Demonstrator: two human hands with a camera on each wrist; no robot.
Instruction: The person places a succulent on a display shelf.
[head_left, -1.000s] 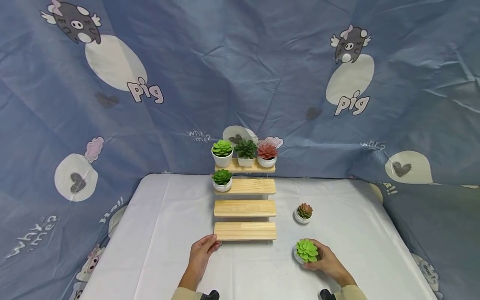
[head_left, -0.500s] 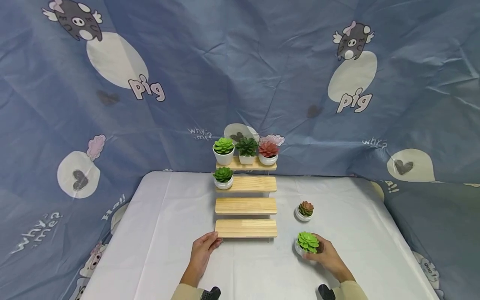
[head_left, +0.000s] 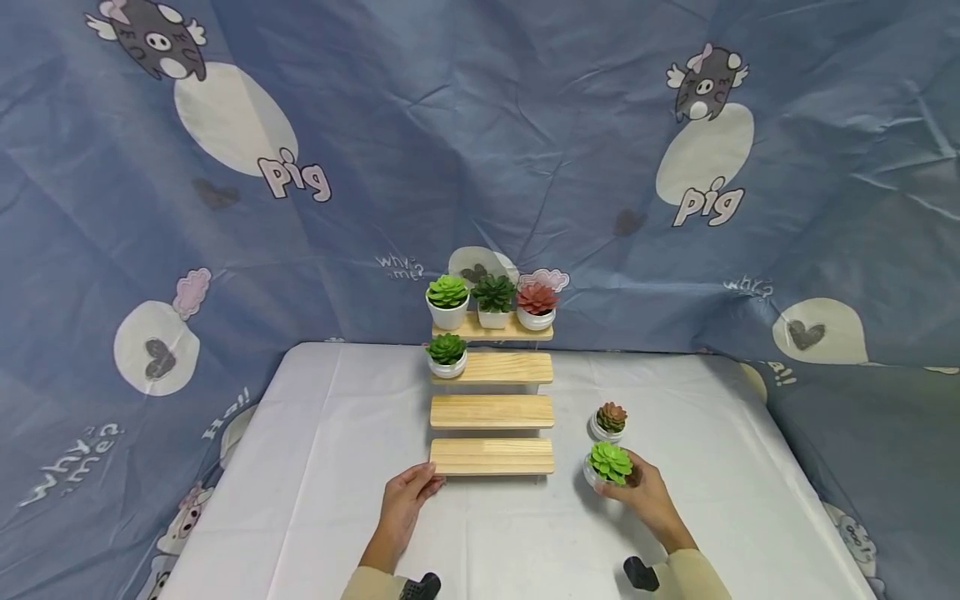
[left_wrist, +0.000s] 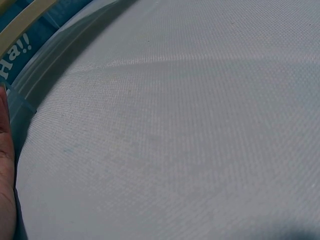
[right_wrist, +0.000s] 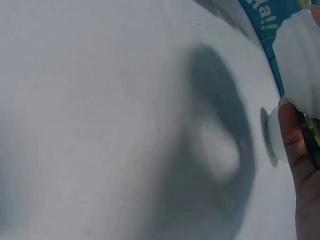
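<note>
My right hand (head_left: 649,500) grips a bright green succulent (head_left: 610,462) in a white pot, holding it raised over the white table. In the right wrist view the white pot (right_wrist: 300,60) sits between thumb and fingers, and its shadow falls on the cloth. My left hand (head_left: 401,507) pinches the left front corner of the lowest board of a wooden tiered plant stand (head_left: 492,457). Only an edge of the left hand (left_wrist: 6,170) shows in its wrist view. A small reddish-brown succulent (head_left: 611,418) in a white pot stands on the table, just behind the held one.
Three potted succulents, light green (head_left: 447,302), dark green (head_left: 493,302) and red (head_left: 537,306), line the stand's top tier. Another green succulent (head_left: 447,356) stands at the left of the second tier. A blue patterned cloth (head_left: 360,150) hangs behind the white table (head_left: 337,417).
My right hand has lifted the bright green succulent off the table and carried it up and slightly left, toward the reddish-brown one. My left hand stays at the stand's corner.
</note>
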